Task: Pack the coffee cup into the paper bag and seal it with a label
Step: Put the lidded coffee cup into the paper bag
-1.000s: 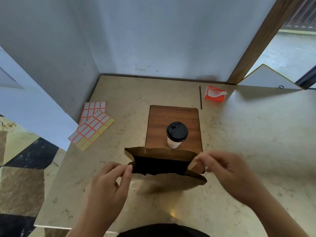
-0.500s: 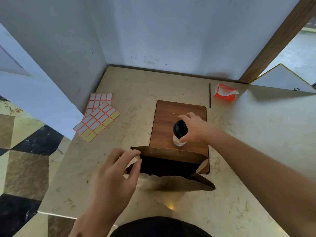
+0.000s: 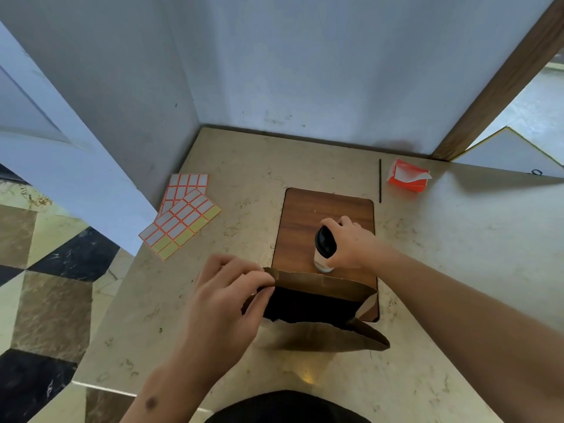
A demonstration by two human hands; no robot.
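Observation:
A white coffee cup with a black lid (image 3: 324, 250) stands on the wooden board (image 3: 308, 215). My right hand (image 3: 351, 242) grips it round the lid and side, tilting it a little. Just in front of the board stands a brown paper bag (image 3: 323, 332), its mouth open and dark inside. My left hand (image 3: 227, 297) pinches the left corner of the bag's rim. Two sheets of orange-edged white labels (image 3: 183, 213) lie on the table's left side.
An orange and white packet (image 3: 407, 178) lies at the back right, with a thin dark stick (image 3: 380, 180) next to it. Walls close the table at the back and left. The marble table's edge (image 3: 100, 389) drops to a patterned floor on the left.
My right hand left the bag's right rim, reached forward and took hold of the cup. My left hand shifted its hold up onto the bag's left corner.

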